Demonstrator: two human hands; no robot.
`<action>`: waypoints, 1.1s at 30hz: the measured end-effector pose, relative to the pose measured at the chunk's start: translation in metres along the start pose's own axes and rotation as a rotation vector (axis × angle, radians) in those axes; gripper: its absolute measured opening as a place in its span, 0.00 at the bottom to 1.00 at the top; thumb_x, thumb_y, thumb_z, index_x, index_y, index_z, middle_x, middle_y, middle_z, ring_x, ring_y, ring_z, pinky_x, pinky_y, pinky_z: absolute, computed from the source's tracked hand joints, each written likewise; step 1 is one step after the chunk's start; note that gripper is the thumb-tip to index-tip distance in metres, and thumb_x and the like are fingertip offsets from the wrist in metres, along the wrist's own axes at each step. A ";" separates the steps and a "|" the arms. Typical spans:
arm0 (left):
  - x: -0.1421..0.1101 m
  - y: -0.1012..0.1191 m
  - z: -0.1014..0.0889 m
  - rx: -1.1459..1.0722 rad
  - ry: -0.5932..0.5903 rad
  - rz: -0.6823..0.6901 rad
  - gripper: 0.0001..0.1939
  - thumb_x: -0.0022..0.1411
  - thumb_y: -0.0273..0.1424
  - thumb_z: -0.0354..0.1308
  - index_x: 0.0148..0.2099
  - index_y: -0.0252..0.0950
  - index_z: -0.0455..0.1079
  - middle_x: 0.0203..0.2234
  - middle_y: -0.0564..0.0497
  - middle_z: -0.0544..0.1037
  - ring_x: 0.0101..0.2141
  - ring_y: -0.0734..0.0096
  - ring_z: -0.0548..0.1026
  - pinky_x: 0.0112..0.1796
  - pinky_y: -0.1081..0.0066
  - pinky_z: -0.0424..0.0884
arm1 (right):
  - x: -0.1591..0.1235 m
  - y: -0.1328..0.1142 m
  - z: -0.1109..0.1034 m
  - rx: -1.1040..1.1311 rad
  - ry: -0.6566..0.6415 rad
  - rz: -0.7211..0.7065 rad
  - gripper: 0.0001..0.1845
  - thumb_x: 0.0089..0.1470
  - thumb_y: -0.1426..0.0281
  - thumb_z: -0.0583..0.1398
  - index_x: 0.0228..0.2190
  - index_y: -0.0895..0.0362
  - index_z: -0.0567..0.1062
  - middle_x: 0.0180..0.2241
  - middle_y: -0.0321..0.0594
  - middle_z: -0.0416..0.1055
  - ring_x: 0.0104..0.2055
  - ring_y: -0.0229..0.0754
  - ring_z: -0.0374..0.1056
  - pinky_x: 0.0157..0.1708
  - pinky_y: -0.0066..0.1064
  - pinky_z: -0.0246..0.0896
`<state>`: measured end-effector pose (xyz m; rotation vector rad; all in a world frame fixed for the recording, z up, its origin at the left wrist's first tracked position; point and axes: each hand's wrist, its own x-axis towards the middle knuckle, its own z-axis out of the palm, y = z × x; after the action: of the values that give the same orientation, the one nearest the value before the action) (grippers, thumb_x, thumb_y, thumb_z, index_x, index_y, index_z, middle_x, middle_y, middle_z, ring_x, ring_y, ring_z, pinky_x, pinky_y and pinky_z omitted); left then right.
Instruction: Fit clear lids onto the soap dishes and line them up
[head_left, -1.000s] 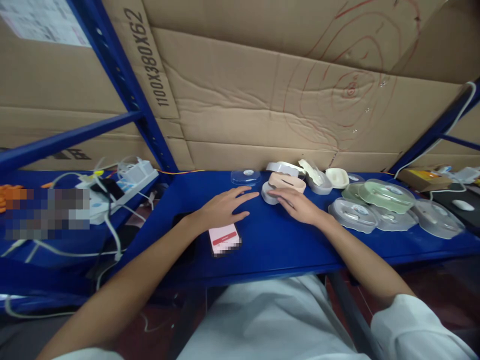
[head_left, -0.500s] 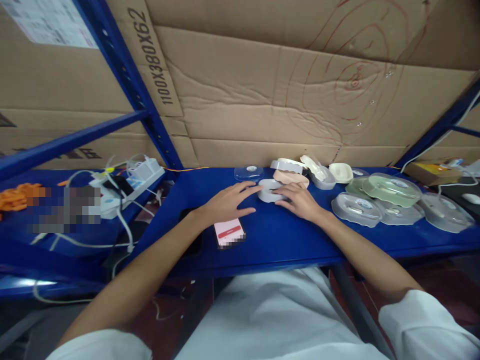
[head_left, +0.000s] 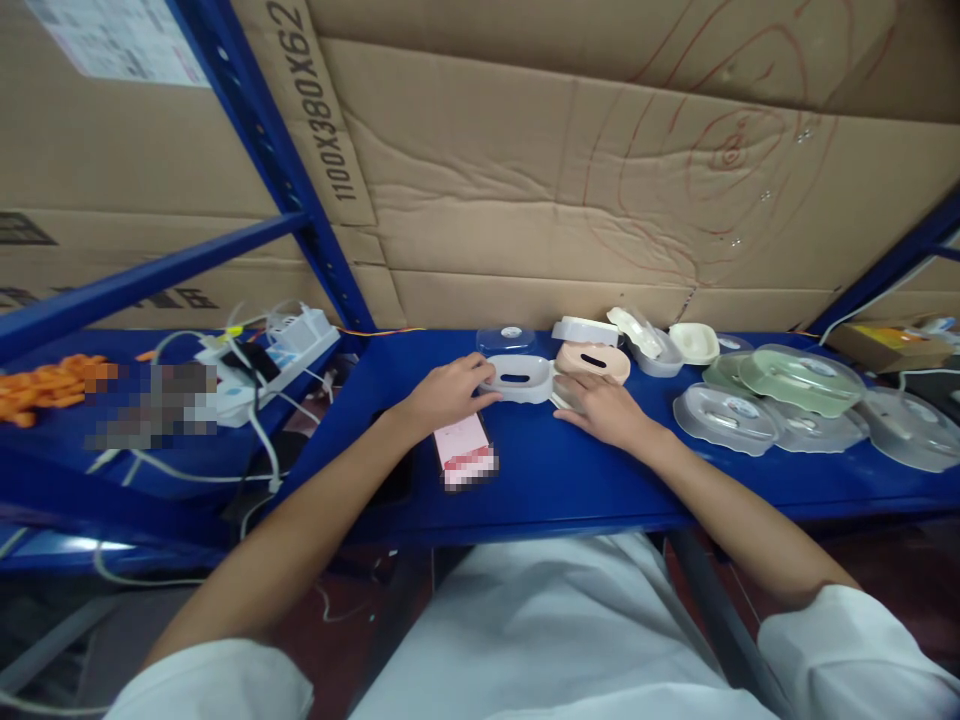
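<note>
While the left hand (head_left: 454, 390) curls loosely at the left end of a white, oval, slotted plastic dish (head_left: 519, 378), the right hand (head_left: 606, 408) lies with fingers slightly parted over a pale cream piece (head_left: 564, 392) just right of it; whether either grips, I cannot tell. Both pieces rest on the blue table (head_left: 547, 470), on the near side of a peach, oval, slotted dish (head_left: 606, 365). The step seems to be handling these pieces; lifting either calls for fingers closed around its edge.

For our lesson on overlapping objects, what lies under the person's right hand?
Beneath the right hand, part of a pale piece shows, next to the grey slotted dish. The hand covers the rest, so its full shape cannot be told.
</note>
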<state>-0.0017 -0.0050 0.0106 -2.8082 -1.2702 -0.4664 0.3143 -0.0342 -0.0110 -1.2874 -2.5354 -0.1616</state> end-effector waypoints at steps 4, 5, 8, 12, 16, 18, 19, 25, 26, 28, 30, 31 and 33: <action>0.003 -0.010 0.004 -0.106 0.036 0.010 0.11 0.75 0.40 0.55 0.48 0.39 0.71 0.47 0.46 0.77 0.42 0.60 0.78 0.46 0.62 0.75 | -0.001 0.012 0.006 0.267 -0.074 -0.087 0.31 0.69 0.64 0.61 0.68 0.59 0.65 0.63 0.57 0.71 0.63 0.57 0.72 0.64 0.51 0.67; 0.003 -0.011 0.005 -0.127 0.053 0.012 0.11 0.75 0.40 0.55 0.48 0.39 0.71 0.47 0.45 0.77 0.43 0.59 0.78 0.47 0.62 0.74 | -0.001 0.015 0.006 0.329 -0.052 -0.103 0.34 0.67 0.62 0.62 0.69 0.56 0.63 0.65 0.55 0.70 0.65 0.56 0.70 0.65 0.52 0.66; 0.004 -0.010 0.007 -0.175 0.085 0.028 0.12 0.76 0.41 0.54 0.49 0.39 0.71 0.46 0.45 0.77 0.46 0.58 0.78 0.49 0.61 0.74 | 0.000 0.019 0.005 0.409 0.072 -0.126 0.43 0.62 0.54 0.67 0.71 0.50 0.60 0.69 0.53 0.63 0.71 0.58 0.61 0.70 0.56 0.59; 0.003 0.003 0.006 -0.145 0.052 0.073 0.12 0.76 0.43 0.55 0.50 0.40 0.72 0.47 0.47 0.78 0.48 0.58 0.78 0.48 0.63 0.73 | 0.001 0.016 0.005 0.355 0.115 -0.107 0.50 0.62 0.53 0.67 0.75 0.45 0.50 0.74 0.53 0.50 0.77 0.60 0.50 0.73 0.60 0.52; 0.001 0.014 0.003 -0.074 0.008 0.169 0.12 0.74 0.42 0.60 0.51 0.41 0.74 0.48 0.48 0.80 0.50 0.57 0.77 0.50 0.62 0.72 | 0.000 0.016 0.010 0.323 0.047 -0.138 0.34 0.68 0.59 0.62 0.71 0.44 0.62 0.75 0.49 0.52 0.76 0.57 0.54 0.73 0.57 0.54; 0.001 0.016 0.002 -0.094 -0.017 0.228 0.13 0.73 0.41 0.62 0.53 0.41 0.75 0.51 0.48 0.80 0.51 0.57 0.77 0.53 0.60 0.71 | 0.000 0.019 0.012 0.339 0.038 -0.126 0.34 0.67 0.59 0.63 0.70 0.46 0.64 0.75 0.50 0.52 0.76 0.57 0.53 0.73 0.56 0.53; 0.001 0.016 0.001 -0.108 -0.024 0.245 0.13 0.72 0.40 0.62 0.54 0.42 0.76 0.52 0.47 0.79 0.51 0.57 0.77 0.54 0.59 0.70 | 0.000 0.020 0.013 0.352 0.033 -0.117 0.36 0.66 0.58 0.64 0.70 0.47 0.64 0.76 0.50 0.50 0.76 0.57 0.52 0.73 0.56 0.53; 0.001 0.016 0.005 -0.141 -0.011 0.283 0.19 0.70 0.39 0.66 0.60 0.43 0.75 0.57 0.46 0.77 0.56 0.54 0.75 0.57 0.56 0.69 | 0.001 0.022 0.011 0.346 0.005 -0.127 0.28 0.71 0.56 0.58 0.66 0.50 0.71 0.76 0.50 0.50 0.76 0.56 0.52 0.74 0.54 0.52; 0.001 0.016 0.006 -0.149 -0.014 0.284 0.19 0.70 0.39 0.66 0.61 0.43 0.75 0.57 0.46 0.77 0.56 0.54 0.75 0.57 0.56 0.70 | 0.000 0.021 0.009 0.324 0.010 -0.132 0.27 0.71 0.56 0.57 0.66 0.50 0.72 0.76 0.50 0.51 0.76 0.56 0.53 0.73 0.55 0.53; 0.001 0.015 0.008 -0.159 -0.012 0.282 0.20 0.70 0.39 0.65 0.61 0.43 0.75 0.57 0.46 0.77 0.56 0.54 0.75 0.57 0.56 0.71 | 0.001 0.018 0.007 0.271 0.025 -0.131 0.29 0.70 0.55 0.59 0.67 0.48 0.70 0.74 0.50 0.55 0.75 0.58 0.56 0.72 0.56 0.56; 0.002 0.014 0.009 -0.153 -0.008 0.271 0.18 0.70 0.38 0.65 0.60 0.43 0.74 0.57 0.46 0.77 0.56 0.55 0.74 0.57 0.57 0.72 | 0.001 0.015 0.005 0.224 0.037 -0.128 0.32 0.67 0.51 0.61 0.68 0.48 0.70 0.71 0.52 0.61 0.72 0.59 0.62 0.70 0.56 0.60; 0.002 0.014 0.009 -0.147 -0.011 0.264 0.17 0.70 0.38 0.64 0.59 0.43 0.74 0.57 0.46 0.77 0.57 0.55 0.74 0.57 0.57 0.72 | 0.002 0.015 0.005 0.208 0.042 -0.132 0.34 0.66 0.50 0.62 0.67 0.48 0.71 0.70 0.53 0.64 0.70 0.60 0.64 0.69 0.56 0.62; 0.001 0.015 0.009 -0.135 -0.026 0.249 0.15 0.71 0.35 0.63 0.58 0.42 0.74 0.57 0.46 0.77 0.57 0.55 0.74 0.57 0.58 0.72 | 0.003 0.015 0.005 0.194 0.060 -0.146 0.33 0.63 0.48 0.64 0.64 0.50 0.75 0.68 0.54 0.67 0.68 0.62 0.66 0.68 0.58 0.63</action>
<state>0.0125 -0.0124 0.0036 -3.0369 -0.9059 -0.5216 0.3233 -0.0219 -0.0155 -1.0117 -2.5222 0.0154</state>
